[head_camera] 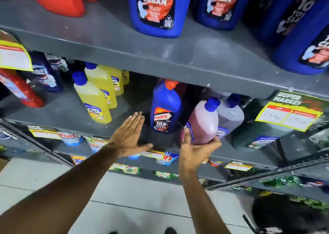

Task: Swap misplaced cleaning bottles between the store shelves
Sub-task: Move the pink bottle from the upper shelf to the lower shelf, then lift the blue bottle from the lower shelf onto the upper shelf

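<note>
My right hand grips the base of a pink bottle with a blue cap, tilted at the front edge of the middle shelf. Just left of it stands a small blue Harpic bottle with a red cap. My left hand is flat and open, fingers together, hovering at the shelf edge to the left of the Harpic bottle without touching it. Large blue Harpic bottles stand on the upper shelf.
Yellow bottles with blue caps stand left of centre on the middle shelf, with red and dark blue bottles further left. A pale lilac bottle sits behind the pink one. Price tags hang on shelf edges. Sachets fill the lower shelves.
</note>
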A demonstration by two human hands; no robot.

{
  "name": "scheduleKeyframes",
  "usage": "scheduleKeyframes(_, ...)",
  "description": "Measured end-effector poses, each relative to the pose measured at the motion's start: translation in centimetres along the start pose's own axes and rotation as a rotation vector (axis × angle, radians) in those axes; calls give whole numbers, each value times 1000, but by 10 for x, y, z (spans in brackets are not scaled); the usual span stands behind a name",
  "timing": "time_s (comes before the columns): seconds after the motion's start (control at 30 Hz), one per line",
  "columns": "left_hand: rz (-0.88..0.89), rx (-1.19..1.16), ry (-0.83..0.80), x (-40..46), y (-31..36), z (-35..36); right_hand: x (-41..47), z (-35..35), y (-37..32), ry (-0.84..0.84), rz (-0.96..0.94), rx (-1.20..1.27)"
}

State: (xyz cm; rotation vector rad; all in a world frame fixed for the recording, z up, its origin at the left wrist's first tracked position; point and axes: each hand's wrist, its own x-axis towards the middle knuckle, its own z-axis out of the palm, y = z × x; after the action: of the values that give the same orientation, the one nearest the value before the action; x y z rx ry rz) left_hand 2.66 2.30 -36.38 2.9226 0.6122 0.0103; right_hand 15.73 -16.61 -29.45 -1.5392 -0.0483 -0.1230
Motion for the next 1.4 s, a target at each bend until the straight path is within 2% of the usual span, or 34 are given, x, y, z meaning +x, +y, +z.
scheduleKeyframes(0.17,-1,3,-50,9,-7,17,7,19,6,14,-9,-5)
scheduleKeyframes(0.47,-1,-18,-20,9,-8,23,0,15,2,-35,-14,-25)
scheduleKeyframes(0.53,1,-19,-19,9,-9,24,-7,8,-11,0,-79,-65)
scheduleKeyframes(0.63,8,-30,7,8,-9,27,-26,-4,-38,18,-304,-170)
scheduleKeyframes(0.73,-8,-20,-32,8,-8,23,-31,1,-60,-178,-476,-244)
scheduleKeyframes(0.83,-13,-12,-52,11,-6,21,-17,28,-77,-466,-420,-379)
scheduleKeyframes(0.97,-6,-18,-13,10,-8,28,8,64,-84,-684,-429,-606)
scheduleKeyframes(1.13,-2,-14,-27,11,-9,27,42,84,-87,-860,-394,-791)
scheduleKeyframes(1.23,0,-7,-23,8,-8,25,45,83,-90,-872,-439,-811)
scheduleKeyframes(1.4,32,9,93,-22,-2,4,21,57,-100,-881,-450,-795)
